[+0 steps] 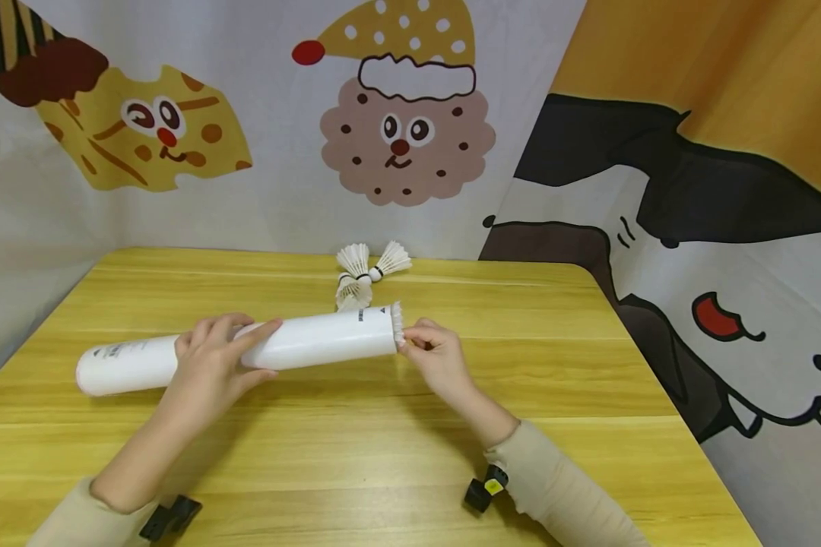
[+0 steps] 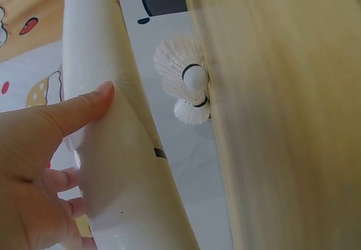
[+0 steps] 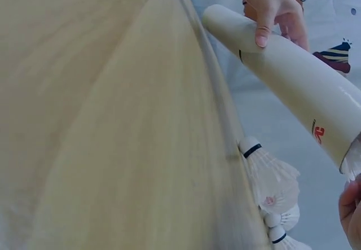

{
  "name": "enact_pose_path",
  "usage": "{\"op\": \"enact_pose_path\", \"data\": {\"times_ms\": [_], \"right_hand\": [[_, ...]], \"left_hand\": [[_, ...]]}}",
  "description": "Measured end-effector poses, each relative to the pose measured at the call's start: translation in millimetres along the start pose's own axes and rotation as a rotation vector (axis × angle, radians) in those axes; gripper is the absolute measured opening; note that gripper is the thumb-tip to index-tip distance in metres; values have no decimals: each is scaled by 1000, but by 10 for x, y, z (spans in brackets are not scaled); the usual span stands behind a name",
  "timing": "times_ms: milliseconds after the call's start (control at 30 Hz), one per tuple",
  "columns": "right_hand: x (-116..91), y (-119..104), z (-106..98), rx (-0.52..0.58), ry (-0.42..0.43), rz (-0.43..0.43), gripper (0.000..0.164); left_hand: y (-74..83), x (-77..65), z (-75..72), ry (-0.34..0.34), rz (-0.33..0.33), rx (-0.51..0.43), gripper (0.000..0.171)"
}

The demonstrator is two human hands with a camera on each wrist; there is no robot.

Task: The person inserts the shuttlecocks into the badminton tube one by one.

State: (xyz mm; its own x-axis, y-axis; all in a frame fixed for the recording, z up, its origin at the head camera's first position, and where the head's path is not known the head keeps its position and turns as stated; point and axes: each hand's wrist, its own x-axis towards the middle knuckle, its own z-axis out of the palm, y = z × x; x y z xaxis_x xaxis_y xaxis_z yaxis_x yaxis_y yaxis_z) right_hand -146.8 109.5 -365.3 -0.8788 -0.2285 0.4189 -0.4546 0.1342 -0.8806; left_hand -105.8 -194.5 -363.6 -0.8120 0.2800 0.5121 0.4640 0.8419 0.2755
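Note:
A long white shuttlecock tube (image 1: 328, 340) is held lengthwise above the table, its right end slightly higher. My left hand (image 1: 208, 365) grips it around the middle, thumb along the near side; the left wrist view shows the thumb (image 2: 90, 112) pressed on the tube wall. White feathers of a shuttlecock (image 1: 397, 323) stick out of the tube's right mouth. With thumb and fingertips, my right hand (image 1: 441, 357) pinches those feather ends. In the right wrist view, that shuttlecock (image 3: 353, 158) sits mostly inside the tube, its cork hidden.
Three loose shuttlecocks (image 1: 391, 260) lie clustered on the wooden table (image 1: 383, 456) behind the tube, one partly covered by it. A curtain with cartoon prints (image 1: 274, 205) hangs along the table's back and right side.

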Motion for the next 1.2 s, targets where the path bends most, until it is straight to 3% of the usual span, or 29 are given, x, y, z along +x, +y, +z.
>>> {"op": "enact_pose_path", "data": {"times_ms": [200, 533, 767, 1000, 1200], "right_hand": [[29, -14, -17, -5, -71, 92, 18], [73, 10, 6, 6, -123, 158, 17], [82, 17, 5, 7, -164, 192, 18], [90, 193, -5, 33, -169, 176, 15], [89, 2, -20, 28, -181, 182, 14]], "left_hand": [[0, 7, -5, -7, 16, 5, 76], [3, 5, -9, -13, 25, 10, 74], [0, 10, -10, -21, 21, 1, 72], [0, 11, 1, -32, 9, -16, 73], [0, 6, 3, -49, -8, -27, 74]]}}
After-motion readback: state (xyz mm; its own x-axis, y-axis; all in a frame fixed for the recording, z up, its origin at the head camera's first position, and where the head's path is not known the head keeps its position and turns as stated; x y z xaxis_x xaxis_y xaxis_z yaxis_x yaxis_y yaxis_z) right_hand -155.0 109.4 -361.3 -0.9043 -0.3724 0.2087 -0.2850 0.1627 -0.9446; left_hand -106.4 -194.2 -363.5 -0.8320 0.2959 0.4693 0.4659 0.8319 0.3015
